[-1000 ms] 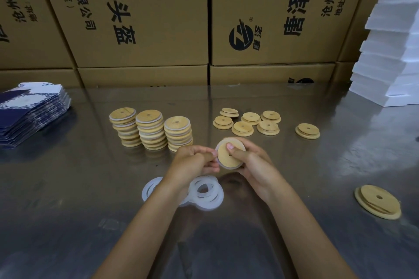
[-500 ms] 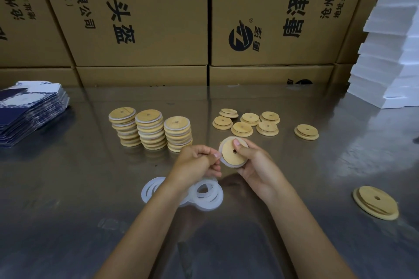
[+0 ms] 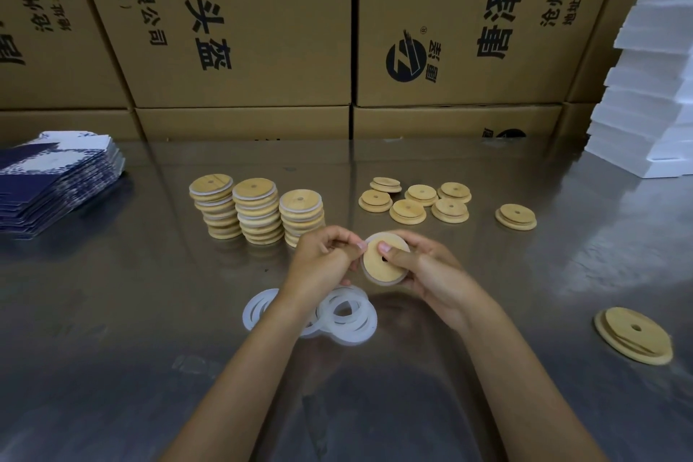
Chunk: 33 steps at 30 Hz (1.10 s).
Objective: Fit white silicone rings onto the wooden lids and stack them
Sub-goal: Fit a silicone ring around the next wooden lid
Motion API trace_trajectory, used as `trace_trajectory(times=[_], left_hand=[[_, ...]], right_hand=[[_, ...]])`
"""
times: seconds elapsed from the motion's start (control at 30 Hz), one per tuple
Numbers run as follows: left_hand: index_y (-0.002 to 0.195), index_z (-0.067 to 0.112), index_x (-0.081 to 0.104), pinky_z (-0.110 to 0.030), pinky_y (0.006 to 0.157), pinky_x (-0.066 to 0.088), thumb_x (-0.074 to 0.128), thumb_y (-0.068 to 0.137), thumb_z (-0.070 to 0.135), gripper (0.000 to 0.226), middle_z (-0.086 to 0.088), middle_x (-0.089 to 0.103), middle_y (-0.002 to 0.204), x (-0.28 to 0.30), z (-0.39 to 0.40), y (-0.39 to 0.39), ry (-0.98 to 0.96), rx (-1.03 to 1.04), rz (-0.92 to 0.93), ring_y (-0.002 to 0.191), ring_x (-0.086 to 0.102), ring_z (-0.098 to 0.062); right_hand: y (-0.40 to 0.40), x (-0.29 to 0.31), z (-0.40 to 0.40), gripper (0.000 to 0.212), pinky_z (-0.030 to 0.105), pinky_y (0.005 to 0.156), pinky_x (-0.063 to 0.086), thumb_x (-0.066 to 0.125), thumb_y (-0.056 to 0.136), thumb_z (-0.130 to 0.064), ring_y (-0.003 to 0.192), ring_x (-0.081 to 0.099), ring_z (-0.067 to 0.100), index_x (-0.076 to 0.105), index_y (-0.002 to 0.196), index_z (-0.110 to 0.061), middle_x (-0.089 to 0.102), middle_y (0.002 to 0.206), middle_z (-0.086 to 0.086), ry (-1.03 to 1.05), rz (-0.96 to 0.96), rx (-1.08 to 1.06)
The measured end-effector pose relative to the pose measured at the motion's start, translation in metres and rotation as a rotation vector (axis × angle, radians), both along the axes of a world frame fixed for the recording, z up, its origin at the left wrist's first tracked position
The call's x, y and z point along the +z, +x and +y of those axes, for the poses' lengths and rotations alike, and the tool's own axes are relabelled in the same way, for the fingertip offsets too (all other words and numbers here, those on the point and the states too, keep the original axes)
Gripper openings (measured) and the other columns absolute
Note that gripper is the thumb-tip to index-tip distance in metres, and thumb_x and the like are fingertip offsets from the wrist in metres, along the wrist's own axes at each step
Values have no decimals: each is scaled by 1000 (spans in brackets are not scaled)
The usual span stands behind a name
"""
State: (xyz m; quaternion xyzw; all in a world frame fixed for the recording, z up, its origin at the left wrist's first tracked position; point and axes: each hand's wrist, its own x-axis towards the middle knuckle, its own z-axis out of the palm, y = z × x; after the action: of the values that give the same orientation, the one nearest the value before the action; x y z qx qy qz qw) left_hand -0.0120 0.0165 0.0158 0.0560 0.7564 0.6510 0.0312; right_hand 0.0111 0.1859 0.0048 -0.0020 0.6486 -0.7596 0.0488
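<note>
A: Where's the lid [image 3: 378, 263]?

B: Above the table [image 3: 112, 311], between both hands. The right hand [image 3: 427, 270] grips it, thumb across its face; the left hand [image 3: 322, 259] pinches at its left edge, where the white ring [image 3: 369, 242] shows along the rim.

A: What could go wrong?

B: If the ring isn't seated all round, it may roll off or pucker — uneven pressure would do that. And the stacks [image 3: 258, 212] stand close behind the hands; a careless placement could topple them.

A: Containers?

B: No open ones. Closed boxes [image 3: 243, 30] stand behind — contents unseen. Spare rings [image 3: 337, 315] and bare lids [image 3: 412, 201] lie loose on the table.
</note>
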Motion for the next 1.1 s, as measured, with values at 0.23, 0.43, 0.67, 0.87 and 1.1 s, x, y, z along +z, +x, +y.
trace_trajectory(times=[0.23, 0.43, 0.67, 0.87, 1.1], left_hand=[[81, 17, 76, -24, 54, 54, 68, 88, 13, 11, 0, 71, 75, 0, -2, -2, 16, 0, -45, 67, 64, -7], [82, 16, 74, -24, 56, 55, 69, 89, 15, 8, 9, 70, 66, -2, 1, -1, -71, -74, -92, 63, 63, -5], [82, 10, 73, -23, 56, 55, 70, 89, 18, 11, 3, 69, 66, -3, 3, 0, -74, -67, -106, 59, 61, -6], [80, 5, 71, -22, 55, 53, 67, 91, 13, 14, -4, 67, 67, -1, 3, -1, -18, -34, -85, 58, 61, -11], [82, 9, 72, -23, 56, 53, 68, 90, 19, 13, -1, 65, 66, -4, 6, 0, -104, -40, -65, 57, 59, -8]], right_hand=[[-1, 0, -2, 22, 36, 88, 59, 68, 94, -14, 97, 70, 22, 72, 114, -6, 74, 110, 18, -85, -34, -69], [-3, 3, 1, 21, 30, 77, 60, 66, 94, -10, 88, 70, 16, 70, 113, -1, 72, 95, 7, -332, -72, -150], [0, 6, -6, 38, 33, 81, 61, 66, 93, -4, 102, 69, 28, 55, 128, 6, 70, 113, 21, -398, -86, -226], [2, 6, -7, 20, 39, 91, 58, 71, 89, -6, 101, 72, 31, 56, 103, -6, 73, 112, 21, -364, -74, -298], [2, 2, -11, 31, 32, 77, 61, 75, 86, -7, 97, 74, 32, 54, 108, -5, 76, 104, 20, -333, -100, -303]])
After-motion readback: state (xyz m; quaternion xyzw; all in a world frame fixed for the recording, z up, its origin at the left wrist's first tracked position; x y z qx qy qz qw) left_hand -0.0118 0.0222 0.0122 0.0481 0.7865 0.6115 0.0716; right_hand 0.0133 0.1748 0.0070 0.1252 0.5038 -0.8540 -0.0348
